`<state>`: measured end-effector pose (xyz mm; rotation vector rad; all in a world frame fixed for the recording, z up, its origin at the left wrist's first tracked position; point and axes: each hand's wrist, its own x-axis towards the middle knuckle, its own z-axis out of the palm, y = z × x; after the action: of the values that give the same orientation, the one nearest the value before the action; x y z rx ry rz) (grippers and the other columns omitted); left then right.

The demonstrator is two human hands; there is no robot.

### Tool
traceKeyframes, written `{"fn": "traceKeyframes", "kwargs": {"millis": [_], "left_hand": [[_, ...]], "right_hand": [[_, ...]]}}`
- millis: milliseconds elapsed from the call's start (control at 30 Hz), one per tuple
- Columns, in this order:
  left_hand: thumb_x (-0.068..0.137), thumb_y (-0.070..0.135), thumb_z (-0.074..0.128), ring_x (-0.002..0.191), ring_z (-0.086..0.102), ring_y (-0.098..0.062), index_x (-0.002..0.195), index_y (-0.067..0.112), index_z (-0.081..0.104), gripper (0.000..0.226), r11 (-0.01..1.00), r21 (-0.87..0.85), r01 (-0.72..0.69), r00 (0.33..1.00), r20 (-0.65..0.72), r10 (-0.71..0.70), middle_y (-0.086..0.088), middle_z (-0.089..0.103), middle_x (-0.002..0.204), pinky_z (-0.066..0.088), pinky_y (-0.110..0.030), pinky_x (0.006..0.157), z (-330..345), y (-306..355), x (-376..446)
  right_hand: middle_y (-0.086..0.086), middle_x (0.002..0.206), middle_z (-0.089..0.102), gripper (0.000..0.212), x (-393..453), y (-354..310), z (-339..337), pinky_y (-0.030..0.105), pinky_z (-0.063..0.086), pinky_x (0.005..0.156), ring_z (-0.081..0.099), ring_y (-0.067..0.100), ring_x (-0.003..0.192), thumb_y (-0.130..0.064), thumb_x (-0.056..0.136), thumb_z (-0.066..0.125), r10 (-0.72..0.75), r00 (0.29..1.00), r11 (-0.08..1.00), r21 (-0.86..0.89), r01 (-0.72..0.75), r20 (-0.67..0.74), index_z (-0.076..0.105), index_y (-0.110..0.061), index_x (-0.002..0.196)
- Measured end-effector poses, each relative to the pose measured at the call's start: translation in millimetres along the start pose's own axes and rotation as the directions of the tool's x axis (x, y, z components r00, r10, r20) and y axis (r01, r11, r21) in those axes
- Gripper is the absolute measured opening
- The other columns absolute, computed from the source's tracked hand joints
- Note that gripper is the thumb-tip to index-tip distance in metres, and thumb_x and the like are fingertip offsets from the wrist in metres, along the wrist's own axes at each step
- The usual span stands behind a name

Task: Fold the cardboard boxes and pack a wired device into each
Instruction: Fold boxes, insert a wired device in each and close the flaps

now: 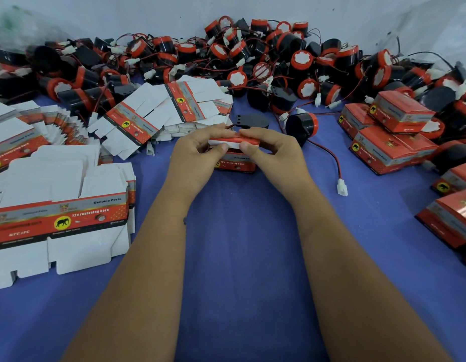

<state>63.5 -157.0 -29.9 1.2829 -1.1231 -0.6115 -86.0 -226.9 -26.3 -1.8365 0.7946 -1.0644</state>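
A small red cardboard box (235,163) stands on the blue table in the middle of the head view. My left hand (197,150) and my right hand (271,147) both grip its top flap, thumbs on the near side, fingers curled over the far edge. A thin red and black wire shows just above the box between my fingers. A loose black and red wired device (302,126) lies just right of my right hand, its cable running to a white plug (342,187).
Flat unfolded box blanks lie in stacks at the left (62,218) and fanned at the middle left (158,113). A big heap of black and red devices (252,58) fills the back. Several closed red boxes (388,137) pile up at the right.
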Motion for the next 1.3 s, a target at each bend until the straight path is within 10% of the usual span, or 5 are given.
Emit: {"fn": "traceKeyframes", "kwargs": {"millis": [200, 400, 767, 1033, 1300], "left_hand": [[0.092, -0.002, 0.06, 0.131, 0.048, -0.003, 0.101, 0.038, 0.07, 0.042, 0.999, -0.006, 0.04, 0.999, 0.012, -0.04, 0.015, 0.057, 0.129, 0.042, -0.024, 0.109, 2, -1, 1], [0.091, 0.005, 0.065, 0.111, 0.054, 0.01, 0.091, 0.034, 0.073, 0.03, 0.999, 0.033, 0.031, 0.999, -0.031, -0.03, 0.012, 0.06, 0.126, 0.045, -0.004, 0.083, 5, 2, -1], [0.095, 0.025, 0.064, 0.129, 0.046, 0.001, 0.103, 0.033, 0.076, 0.017, 0.977, 0.213, 0.014, 1.0, -0.008, -0.013, 0.012, 0.052, 0.145, 0.04, -0.018, 0.103, 5, 0, -7], [0.091, 0.017, 0.065, 0.094, 0.057, -0.004, 0.096, 0.024, 0.076, 0.014, 0.924, 0.373, -0.088, 0.976, -0.154, 0.155, 0.004, 0.065, 0.102, 0.046, -0.015, 0.081, 6, 4, -6], [0.095, 0.025, 0.061, 0.082, 0.059, -0.006, 0.085, 0.039, 0.064, 0.017, 0.934, 0.354, -0.043, 0.999, 0.002, 0.045, 0.014, 0.066, 0.094, 0.043, -0.016, 0.071, 36, 14, -16]], "right_hand": [[-0.003, 0.111, 0.055, 0.014, -1, -4, 2, 0.02, 0.051, 0.09, 0.059, -0.003, 0.107, 0.002, 0.086, 0.068, -0.009, 0.999, 1.0, 0.023, 0.009, -0.036, 0.063, 0.001, 0.099], [-0.003, 0.117, 0.061, 0.022, -1, -7, 2, 0.037, 0.047, 0.102, 0.052, 0.015, 0.126, -0.01, 0.094, 0.061, 0.093, 0.995, 0.993, 0.072, -0.089, -0.044, 0.064, -0.02, 0.075], [0.008, 0.117, 0.066, 0.025, -3, -3, 6, 0.046, 0.047, 0.098, 0.054, 0.017, 0.121, -0.024, 0.098, 0.056, 0.071, 0.995, 0.987, -0.141, -0.079, -0.065, 0.068, -0.003, 0.094], [-0.005, 0.081, 0.045, 0.034, -2, -9, 7, 0.036, 0.034, 0.059, 0.038, 0.018, 0.071, -0.014, 0.088, 0.054, -0.138, 0.945, 0.899, -0.437, -0.007, -0.298, 0.031, -0.02, 0.064], [-0.001, 0.081, 0.042, 0.021, -2, -23, -17, 0.043, 0.039, 0.074, 0.041, 0.023, 0.078, -0.013, 0.092, 0.052, -0.165, 0.828, 0.87, -0.475, -0.135, -0.536, 0.044, -0.011, 0.073]]}}
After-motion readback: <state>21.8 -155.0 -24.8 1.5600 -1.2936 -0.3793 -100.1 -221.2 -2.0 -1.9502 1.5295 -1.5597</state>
